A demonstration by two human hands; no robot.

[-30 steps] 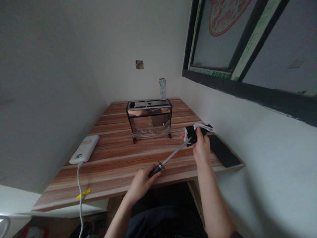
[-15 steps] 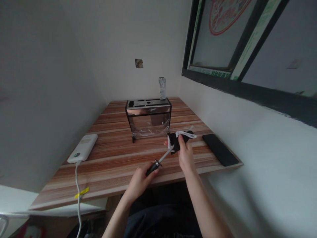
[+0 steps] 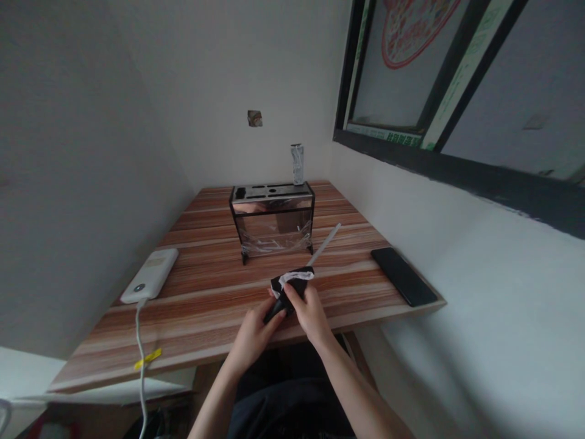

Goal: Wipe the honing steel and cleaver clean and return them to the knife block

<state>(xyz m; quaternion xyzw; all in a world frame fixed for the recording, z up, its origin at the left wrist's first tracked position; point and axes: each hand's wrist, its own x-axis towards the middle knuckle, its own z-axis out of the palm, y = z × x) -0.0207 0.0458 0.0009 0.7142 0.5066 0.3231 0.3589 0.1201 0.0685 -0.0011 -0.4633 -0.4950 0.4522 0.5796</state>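
A: Wood-grained table (image 3: pixel 205 274) between pale walls, with a dark-framed window (image 3: pixel 395 67) at upper right. What stands on the table, centrally?

B: A clear-sided rack (image 3: pixel 274 222) with black edges and a slotted top; a silvery upright piece (image 3: pixel 297 164) rises at its right end.

A: How does the rod lie relative to the hands?

B: The pale rod (image 3: pixel 325 242) extends obliquely forward and rightward, beyond both hands, its far tip to the right of the rack. Its dark handle (image 3: pixel 275 309) occupies the near end, by the table's front edge.

A: And the grip?

B: The left hand (image 3: pixel 255 328) is closed around the handle. The right hand (image 3: pixel 311 311) clasps a black-and-white cloth (image 3: pixel 297 277) folded about the rod. The hands lie close together; whether their fingers touch cannot be told.

A: The surrounding items?

B: Right: a black phone (image 3: pixel 404 276), lying flat. Left: a white power bank (image 3: pixel 153 273), its cable (image 3: pixel 139 329) crossing a yellow strip (image 3: pixel 153 355) at the front edge.
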